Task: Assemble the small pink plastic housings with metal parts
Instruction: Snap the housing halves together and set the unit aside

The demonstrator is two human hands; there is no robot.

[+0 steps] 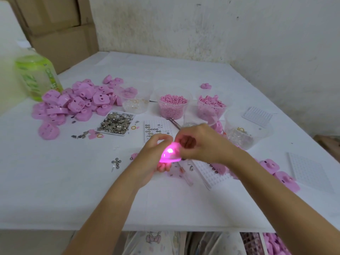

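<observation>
Left hand [156, 159] cradles one pink housing [170, 153] from below, fingers and thumb curled round it, just above the counter [165, 203] near its front middle. Right hand [202, 144] meets it from the right, fingers curled, tips pinching at the housing's upper right edge. I cannot tell whether a metal part sits between those tips. The housing glows bright pink from inside (a light is on within it, so I judge this unit close to complete, or under a function check).

Progress, judged from the layout:
- Done: a short row of housings [283, 176] lies apart on the right side of the counter, probably finished units. Only a few.
- Left: a large heap of housings [73, 102] at far left, well apart from the hands. It far outnumbers the right-hand row, so the batch looks to be at an early stage.
- Supplies: the tray of metal parts [116, 123] beside the heap is well filled. The white grid tray [156, 128] just beyond the hands carries metal discs in only some cells. A few loose discs [116, 161] lie left of the left hand. The cup of pink pellets [173, 105] and the cup of pink flat pieces [211, 105] are both near full.
</observation>
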